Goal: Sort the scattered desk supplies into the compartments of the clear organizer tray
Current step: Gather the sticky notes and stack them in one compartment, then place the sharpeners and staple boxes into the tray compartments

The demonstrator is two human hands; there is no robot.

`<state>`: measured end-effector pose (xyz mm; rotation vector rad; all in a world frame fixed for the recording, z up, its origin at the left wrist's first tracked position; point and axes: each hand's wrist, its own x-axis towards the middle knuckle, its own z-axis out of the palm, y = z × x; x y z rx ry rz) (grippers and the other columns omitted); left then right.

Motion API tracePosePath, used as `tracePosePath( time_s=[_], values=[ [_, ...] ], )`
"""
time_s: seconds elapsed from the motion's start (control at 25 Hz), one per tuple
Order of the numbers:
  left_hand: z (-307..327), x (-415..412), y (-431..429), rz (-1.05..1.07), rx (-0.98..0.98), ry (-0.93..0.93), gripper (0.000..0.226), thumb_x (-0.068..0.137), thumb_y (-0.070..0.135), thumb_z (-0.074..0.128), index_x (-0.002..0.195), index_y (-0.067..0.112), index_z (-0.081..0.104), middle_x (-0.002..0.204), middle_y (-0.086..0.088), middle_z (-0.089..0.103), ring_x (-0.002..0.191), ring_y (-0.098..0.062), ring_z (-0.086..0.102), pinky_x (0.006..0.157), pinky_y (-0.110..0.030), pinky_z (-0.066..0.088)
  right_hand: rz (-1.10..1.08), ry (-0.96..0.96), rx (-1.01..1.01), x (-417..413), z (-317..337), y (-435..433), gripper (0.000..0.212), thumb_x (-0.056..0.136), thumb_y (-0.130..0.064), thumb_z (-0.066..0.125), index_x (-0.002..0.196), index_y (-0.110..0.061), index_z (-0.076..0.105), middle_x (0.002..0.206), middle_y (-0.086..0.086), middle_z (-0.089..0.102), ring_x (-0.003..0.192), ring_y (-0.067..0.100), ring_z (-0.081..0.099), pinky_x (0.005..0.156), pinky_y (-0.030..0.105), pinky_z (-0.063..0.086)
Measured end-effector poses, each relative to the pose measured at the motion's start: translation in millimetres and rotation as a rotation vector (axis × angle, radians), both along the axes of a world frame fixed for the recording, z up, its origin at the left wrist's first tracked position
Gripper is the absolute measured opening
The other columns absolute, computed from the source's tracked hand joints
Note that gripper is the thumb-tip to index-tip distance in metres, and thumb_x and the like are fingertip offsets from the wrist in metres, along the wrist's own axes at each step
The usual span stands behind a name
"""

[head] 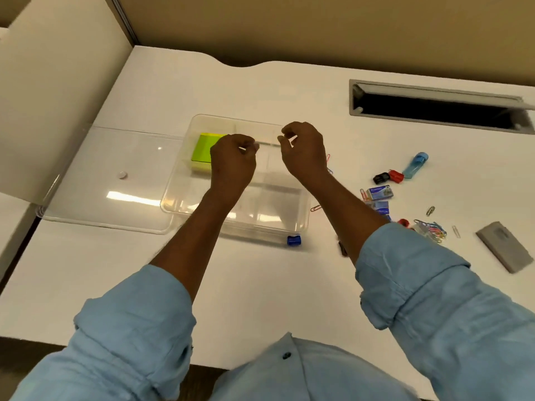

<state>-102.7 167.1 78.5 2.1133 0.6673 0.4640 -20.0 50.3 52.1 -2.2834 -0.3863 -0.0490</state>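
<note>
Left hand (233, 162) and right hand (304, 150) pinching opposite ends of a thin clear strip (267, 143) above the clear plastic organizer tray (301, 224).

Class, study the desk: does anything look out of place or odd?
Yes. Most supplies lie loose right of the clear tray: paper clips, staple boxes and a blue sharpener against its near wall. Only the green sticky notes are inside.
</note>
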Motion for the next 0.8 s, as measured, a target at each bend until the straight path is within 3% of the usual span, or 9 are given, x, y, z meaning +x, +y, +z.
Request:
tracePosePath(
  time_s=[0.12,0.36,0.44,0.52,0.6,0.68,0.8],
  values=[
    [0.9,-6.1,-45.7,-0.09,-0.074,0.014,0.012,0.082,0.016,0.067,0.091,0.012,0.074,0.092,0.0,0.073,0.064,0.0,0.057,0.062,0.001,0.038,-0.128,0.035,0.095,-12.3,2.3,-59.2,0.016,0.089,-0.016,0.06,0.103,-0.012,0.067,0.103,0.002,0.067,0.083,0.01,0.058,0.081,0.025,0.049],
    [-10.5,-29.8,-96.8,-0.313,-0.052,0.197,0.011,0.082,0.015,0.069,0.092,0.012,0.074,0.087,0.001,0.071,0.067,-0.001,0.054,0.06,0.003,0.037,-0.447,0.102,0.079,-33.9,-5.4,-190.3,0.016,0.091,-0.011,0.058,0.104,-0.008,0.067,0.106,0.008,0.069,0.089,0.011,0.06,0.071,0.005,0.041],
    [-12.8,-37.1,-107.2,-0.351,-0.089,0.28,0.014,0.079,0.016,0.073,0.093,0.012,0.073,0.076,0.0,0.068,0.067,-0.007,0.06,0.063,-0.001,0.044,-0.507,0.151,0.034,-42.0,-9.0,-219.0,0.018,0.091,-0.009,0.058,0.108,-0.007,0.066,0.11,0.009,0.068,0.098,0.016,0.063,0.079,0.014,0.045],
    [-18.2,-48.7,-113.8,-0.361,-0.11,0.402,0.016,0.078,0.018,0.074,0.094,0.015,0.072,0.077,-0.002,0.068,0.067,-0.014,0.064,0.063,-0.017,0.052,-0.496,0.214,-0.011,-47.4,-12.4,-234.9,0.022,0.091,-0.006,0.057,0.112,-0.007,0.064,0.112,0.009,0.067,0.1,0.021,0.063,0.086,0.027,0.052],
    [-27.2,-64.3,-119.4,-0.329,-0.016,0.466,0.013,0.08,0.016,0.072,0.093,0.015,0.072,0.084,-0.004,0.07,0.064,-0.01,0.061,0.056,-0.013,0.045,-0.452,0.27,-0.058,-50.1,-16.5,-247.4,0.025,0.09,-0.003,0.056,0.115,-0.007,0.061,0.111,0.011,0.066,0.099,0.023,0.063,0.085,0.034,0.054],
    [-35.9,-81.3,-124.1,-0.248,0.049,0.442,0.012,0.083,0.01,0.066,0.093,0.013,0.073,0.092,-0.004,0.072,0.071,-0.009,0.061,0.063,-0.014,0.042,-0.424,0.316,-0.112,-50.1,-22.5,-254.3,0.027,0.09,-0.004,0.056,0.116,-0.009,0.058,0.11,0.011,0.065,0.098,0.023,0.063,0.082,0.034,0.055],
    [-47.8,-104.0,-136.1,-0.174,0.113,0.329,0.016,0.086,0.01,0.06,0.095,0.012,0.072,0.097,-0.005,0.072,0.092,-0.02,0.064,0.079,-0.022,0.043,-0.349,0.347,-0.185,-51.5,-32.4,-250.6,0.028,0.089,-0.009,0.059,0.117,-0.01,0.056,0.113,0.012,0.064,0.1,0.024,0.062,0.077,0.03,0.05]
  ],
)
